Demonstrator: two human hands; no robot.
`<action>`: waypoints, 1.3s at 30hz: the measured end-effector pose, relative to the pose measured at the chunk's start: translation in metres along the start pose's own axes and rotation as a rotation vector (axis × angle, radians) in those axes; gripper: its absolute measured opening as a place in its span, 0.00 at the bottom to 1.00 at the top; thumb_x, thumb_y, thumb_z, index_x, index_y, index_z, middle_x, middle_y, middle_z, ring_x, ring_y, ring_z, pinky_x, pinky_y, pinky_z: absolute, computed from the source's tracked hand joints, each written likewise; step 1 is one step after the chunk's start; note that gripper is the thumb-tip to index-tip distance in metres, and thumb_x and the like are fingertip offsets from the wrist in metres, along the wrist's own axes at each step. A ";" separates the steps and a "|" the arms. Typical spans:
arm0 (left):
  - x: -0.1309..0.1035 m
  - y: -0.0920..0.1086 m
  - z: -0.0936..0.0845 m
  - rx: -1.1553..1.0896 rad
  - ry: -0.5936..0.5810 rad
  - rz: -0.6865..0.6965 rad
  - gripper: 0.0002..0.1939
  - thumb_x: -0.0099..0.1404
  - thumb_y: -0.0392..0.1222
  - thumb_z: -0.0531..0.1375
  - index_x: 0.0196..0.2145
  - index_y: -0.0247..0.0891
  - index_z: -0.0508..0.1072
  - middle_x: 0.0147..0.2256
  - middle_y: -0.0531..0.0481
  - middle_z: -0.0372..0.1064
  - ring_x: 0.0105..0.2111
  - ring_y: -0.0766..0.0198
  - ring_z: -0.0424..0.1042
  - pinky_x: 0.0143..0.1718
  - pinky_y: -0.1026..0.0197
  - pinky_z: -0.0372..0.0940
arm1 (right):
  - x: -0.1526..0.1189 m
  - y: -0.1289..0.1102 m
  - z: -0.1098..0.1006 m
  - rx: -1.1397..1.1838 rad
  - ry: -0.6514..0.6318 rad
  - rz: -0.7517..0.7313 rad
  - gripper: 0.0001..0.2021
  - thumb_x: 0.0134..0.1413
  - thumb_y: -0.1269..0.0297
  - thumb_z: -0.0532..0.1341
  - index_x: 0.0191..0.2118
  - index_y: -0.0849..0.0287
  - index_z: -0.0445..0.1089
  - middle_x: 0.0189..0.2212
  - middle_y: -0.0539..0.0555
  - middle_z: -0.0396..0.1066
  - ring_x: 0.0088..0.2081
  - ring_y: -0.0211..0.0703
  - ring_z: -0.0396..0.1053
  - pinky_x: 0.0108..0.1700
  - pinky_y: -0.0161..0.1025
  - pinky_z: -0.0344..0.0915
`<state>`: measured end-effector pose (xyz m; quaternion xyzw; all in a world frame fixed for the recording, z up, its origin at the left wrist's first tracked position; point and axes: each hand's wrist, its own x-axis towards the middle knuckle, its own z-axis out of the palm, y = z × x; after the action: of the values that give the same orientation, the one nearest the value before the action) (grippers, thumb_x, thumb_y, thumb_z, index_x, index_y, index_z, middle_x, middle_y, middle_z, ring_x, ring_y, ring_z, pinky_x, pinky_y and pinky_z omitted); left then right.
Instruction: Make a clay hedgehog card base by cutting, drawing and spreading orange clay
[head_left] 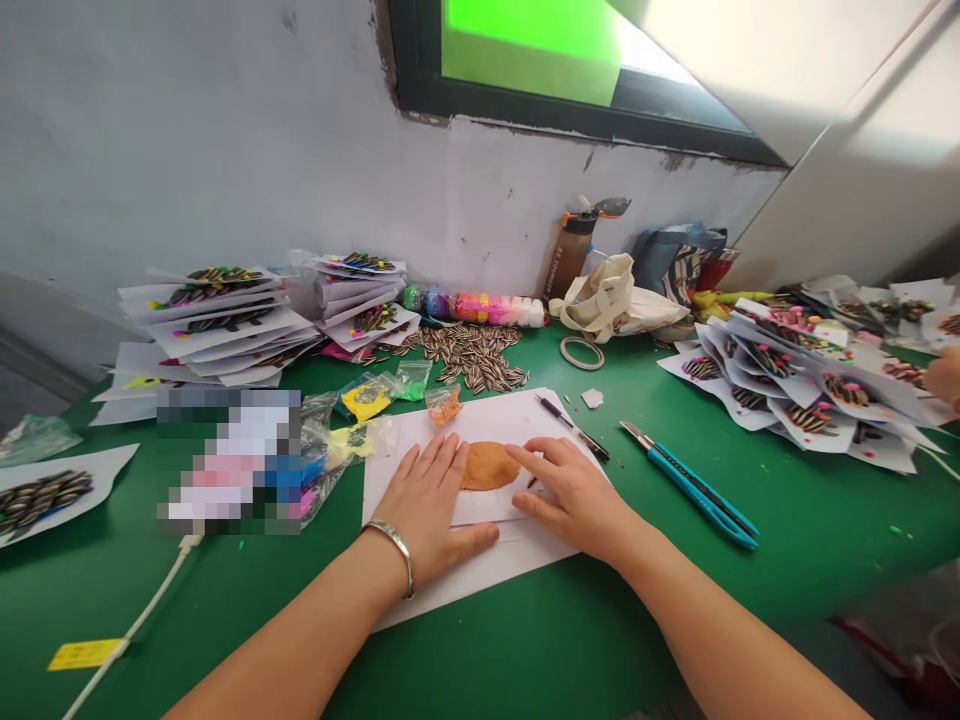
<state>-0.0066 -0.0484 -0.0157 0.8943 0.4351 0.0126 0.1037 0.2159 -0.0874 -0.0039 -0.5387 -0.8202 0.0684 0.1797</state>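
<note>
A flat oval of orange-brown modelling clay [489,467] lies on white paper [442,592] in front of me. My left hand [435,505] rests flat on the paper, fingers stretched, with its fingertips at the clay's left edge. At the right edge of the clay is my right hand [566,490], its index finger extended onto the rim and its thumb apart below. Neither hand grips anything. Just beyond the clay sits a small bag of orange clay [444,407]. A pen [559,412] lies across the paper's upper right edge.
A blue utility knife [694,488] lies to the right, blade out. Sunflower seeds [480,352] are heaped behind the paper, near a tape roll [581,353]. Stacked seed pictures [217,325] stand left, more [795,375] right. Another person's hand [943,378] shows at the right edge.
</note>
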 end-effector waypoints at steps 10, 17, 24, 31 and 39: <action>-0.001 0.000 0.002 0.020 -0.004 -0.004 0.49 0.57 0.72 0.44 0.64 0.31 0.47 0.65 0.39 0.38 0.64 0.49 0.37 0.62 0.46 0.34 | 0.006 -0.009 0.003 -0.073 -0.002 0.045 0.20 0.57 0.56 0.55 0.55 0.50 0.63 0.45 0.57 0.65 0.43 0.48 0.63 0.47 0.48 0.62; -0.002 0.002 -0.003 0.009 -0.006 0.001 0.49 0.58 0.70 0.45 0.64 0.29 0.46 0.65 0.37 0.37 0.64 0.48 0.36 0.62 0.45 0.35 | 0.000 0.003 0.003 0.117 0.029 0.056 0.22 0.57 0.60 0.57 0.57 0.51 0.61 0.47 0.58 0.65 0.46 0.48 0.64 0.49 0.49 0.63; -0.003 0.002 -0.005 0.007 -0.016 -0.005 0.43 0.63 0.67 0.41 0.65 0.33 0.42 0.65 0.41 0.37 0.65 0.51 0.36 0.63 0.47 0.34 | -0.010 0.019 -0.002 0.328 0.033 0.052 0.15 0.57 0.72 0.52 0.46 0.53 0.71 0.42 0.55 0.69 0.43 0.43 0.67 0.46 0.42 0.66; -0.004 0.003 -0.007 0.007 -0.018 0.003 0.39 0.64 0.63 0.43 0.65 0.36 0.42 0.65 0.42 0.38 0.65 0.52 0.36 0.62 0.46 0.35 | -0.006 0.018 0.001 0.249 0.003 0.032 0.10 0.56 0.74 0.54 0.36 0.56 0.71 0.38 0.54 0.68 0.42 0.42 0.66 0.46 0.42 0.65; -0.004 0.005 -0.007 0.004 0.001 -0.010 0.40 0.64 0.63 0.45 0.65 0.33 0.46 0.65 0.41 0.39 0.65 0.51 0.37 0.63 0.46 0.35 | -0.005 -0.011 -0.007 0.207 0.100 0.095 0.08 0.59 0.72 0.50 0.36 0.57 0.65 0.33 0.54 0.69 0.37 0.43 0.65 0.40 0.42 0.65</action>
<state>-0.0058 -0.0534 -0.0076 0.8924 0.4395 0.0114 0.1017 0.2109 -0.0967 0.0045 -0.5584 -0.7723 0.1339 0.2717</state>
